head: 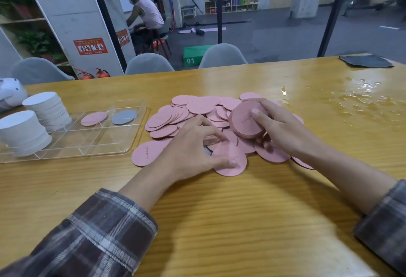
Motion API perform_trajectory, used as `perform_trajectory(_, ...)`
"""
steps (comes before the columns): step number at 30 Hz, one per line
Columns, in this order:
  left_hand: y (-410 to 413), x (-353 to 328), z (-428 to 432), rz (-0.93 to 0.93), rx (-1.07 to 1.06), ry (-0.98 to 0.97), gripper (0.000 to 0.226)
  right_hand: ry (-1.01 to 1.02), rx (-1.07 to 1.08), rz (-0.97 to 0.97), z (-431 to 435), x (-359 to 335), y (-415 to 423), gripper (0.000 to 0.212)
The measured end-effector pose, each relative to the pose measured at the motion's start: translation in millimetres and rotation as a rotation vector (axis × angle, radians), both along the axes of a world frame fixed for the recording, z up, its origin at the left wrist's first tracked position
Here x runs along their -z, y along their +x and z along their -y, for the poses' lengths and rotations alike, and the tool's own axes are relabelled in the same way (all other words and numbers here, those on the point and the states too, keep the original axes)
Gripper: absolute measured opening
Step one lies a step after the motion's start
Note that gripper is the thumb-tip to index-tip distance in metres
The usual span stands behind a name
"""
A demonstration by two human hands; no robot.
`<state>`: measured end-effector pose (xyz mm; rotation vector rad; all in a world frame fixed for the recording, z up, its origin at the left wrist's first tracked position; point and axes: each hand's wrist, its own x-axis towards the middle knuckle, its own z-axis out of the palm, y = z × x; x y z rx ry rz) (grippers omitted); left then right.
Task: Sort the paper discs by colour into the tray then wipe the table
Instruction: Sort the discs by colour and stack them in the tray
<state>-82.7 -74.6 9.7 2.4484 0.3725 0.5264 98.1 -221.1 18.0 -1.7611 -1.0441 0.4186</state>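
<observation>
A heap of pink paper discs lies spread on the wooden table. My right hand grips a stack of pink discs, tilted up over the heap. My left hand rests on the near discs, its fingers curled over one and its thumb pressing a pink disc. A clear divided tray sits to the left. It holds one pink disc, one grey disc and two tall stacks of white discs.
Spilled liquid glistens on the table at the right. A dark grey cloth lies at the far right edge. Grey chairs stand behind the table. A white object sits at the far left.
</observation>
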Motion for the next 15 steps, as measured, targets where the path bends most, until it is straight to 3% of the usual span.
perform_trajectory(4, 1, -4, -4, 0.015, 0.002, -0.015, 0.032, -0.007, -0.008, 0.025, 2, -2, -3, 0.028)
perform_trajectory(7, -1, -10, -9, 0.020, 0.018, -0.162, 0.027, -0.003, -0.038, 0.025, 3, -4, -6, 0.029)
perform_trajectory(11, 0, -19, -10, 0.205, 0.057, -0.401, 0.018, 0.011, -0.138, -0.074, 1, -4, -9, 0.027)
perform_trajectory(15, 5, -10, -5, 0.305, -0.011, -0.442, 0.018, 0.042, -0.233, -0.183, -3, 1, -13, 0.026)
